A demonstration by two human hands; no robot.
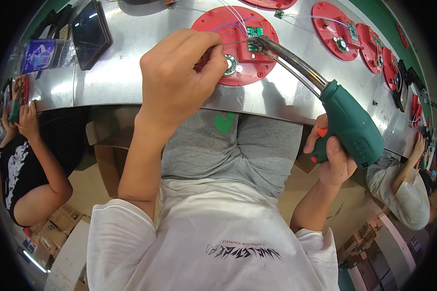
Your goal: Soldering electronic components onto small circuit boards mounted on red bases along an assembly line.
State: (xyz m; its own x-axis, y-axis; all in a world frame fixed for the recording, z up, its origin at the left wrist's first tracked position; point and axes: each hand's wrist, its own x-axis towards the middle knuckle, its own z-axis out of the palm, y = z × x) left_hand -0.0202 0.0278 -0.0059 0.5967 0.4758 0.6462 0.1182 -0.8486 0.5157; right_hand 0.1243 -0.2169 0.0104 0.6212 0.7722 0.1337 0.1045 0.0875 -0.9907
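Note:
My right hand (pixel 332 155) is wrapped round the handle of a dark green soldering gun (pixel 357 123) with a red trigger. Its long metal tip reaches up and left to a small green circuit board (pixel 255 40), where it appears to touch the board's edge. The board is mounted on a round red plastic housing (pixel 251 73) lying on the metal table. Over the housing's left part, my left hand (pixel 182 72) pinches a thin wire (pixel 234 43) that runs to the board. A round speaker (pixel 230 65) shows partly behind my fingers. Blue and white wires lie across the housing.
Several similar red housings (pixel 336 31) lie at the right along the metal table (pixel 131 87). A dark tablet-like device (pixel 90 36) and a purple package (pixel 38 56) are at the left. One person (pixel 43 169) sits on my left, another (pixel 405 189) on my right.

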